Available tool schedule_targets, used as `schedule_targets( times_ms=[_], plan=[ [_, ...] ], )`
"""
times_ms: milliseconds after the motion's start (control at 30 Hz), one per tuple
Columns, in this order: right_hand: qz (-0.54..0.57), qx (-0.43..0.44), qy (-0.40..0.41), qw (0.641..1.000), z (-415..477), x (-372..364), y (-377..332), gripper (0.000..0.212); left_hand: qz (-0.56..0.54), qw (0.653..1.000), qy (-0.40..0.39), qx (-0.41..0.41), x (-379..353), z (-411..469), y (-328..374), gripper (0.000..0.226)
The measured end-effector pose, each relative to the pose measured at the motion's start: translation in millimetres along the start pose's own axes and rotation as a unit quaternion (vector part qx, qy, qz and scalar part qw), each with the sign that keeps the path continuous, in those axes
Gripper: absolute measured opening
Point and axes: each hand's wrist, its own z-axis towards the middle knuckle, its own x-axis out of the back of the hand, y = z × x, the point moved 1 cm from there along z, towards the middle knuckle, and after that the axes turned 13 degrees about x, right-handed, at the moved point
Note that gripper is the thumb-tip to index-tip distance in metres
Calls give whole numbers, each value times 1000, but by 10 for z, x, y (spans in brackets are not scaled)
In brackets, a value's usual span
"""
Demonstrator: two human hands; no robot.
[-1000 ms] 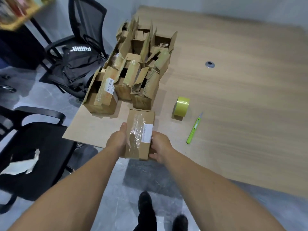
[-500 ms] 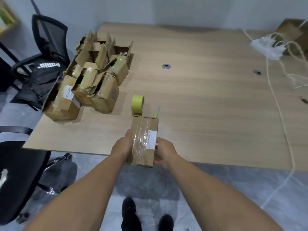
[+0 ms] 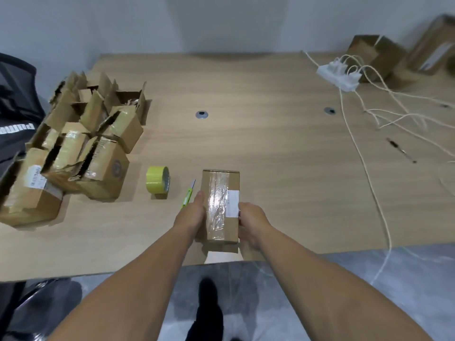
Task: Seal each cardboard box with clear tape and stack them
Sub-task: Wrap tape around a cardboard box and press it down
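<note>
Well left of the grip, the unsealed boxes [image 3: 81, 153] are crowded. Nearer to it lie the tape roll [image 3: 158, 179] and a green cutter [image 3: 189, 193]. The taped box [image 3: 221, 205] is clasped by its sides between the left hand [image 3: 190, 216] and the right hand [image 3: 251, 222]. It is judged sealed, so a stacking place must be chosen next.

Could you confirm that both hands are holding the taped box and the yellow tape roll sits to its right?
Not quite. In the head view the yellow tape roll sits to the left of the taped box, not its right. The left hand and right hand do both hold it.
</note>
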Motion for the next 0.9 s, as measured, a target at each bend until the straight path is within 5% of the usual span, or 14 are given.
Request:
schedule_targets(
  times_ms=[233, 433, 900],
  plan=[
    [-61, 3, 8, 998, 830, -29, -281, 23, 18, 999, -27, -10, -138, 489, 692, 69],
    [-34, -13, 22, 999, 1320, -119, -547, 41, 43, 999, -29, -11, -208, 921, 1184, 58],
    [-35, -31, -69, 997, 1645, -36, -558, 46, 48, 998, 22, 43, -444, 1060, 1294, 64]
  ],
)
